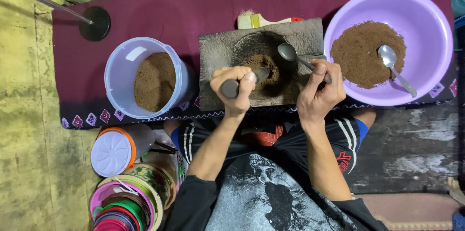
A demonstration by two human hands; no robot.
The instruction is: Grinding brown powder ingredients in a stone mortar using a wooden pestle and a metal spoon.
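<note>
My left hand (236, 89) is closed around the handle of a dark pestle (242, 83) that leans into the hollow of a grey stone mortar slab (218, 51). Brown powder (265, 66) lies in the hollow. My right hand (320, 91) grips the handle of a metal spoon (289, 52), whose bowl hovers over the hollow's right side. Both hands are at the slab's near edge, side by side.
A purple basin (426, 13) with brown powder and a second spoon (393, 63) sits at right. A clear tub (121, 73) of brown powder sits left. A brush (256, 19) lies behind the slab. Lidded containers (114, 151) and stacked coloured lids (123, 207) are near left.
</note>
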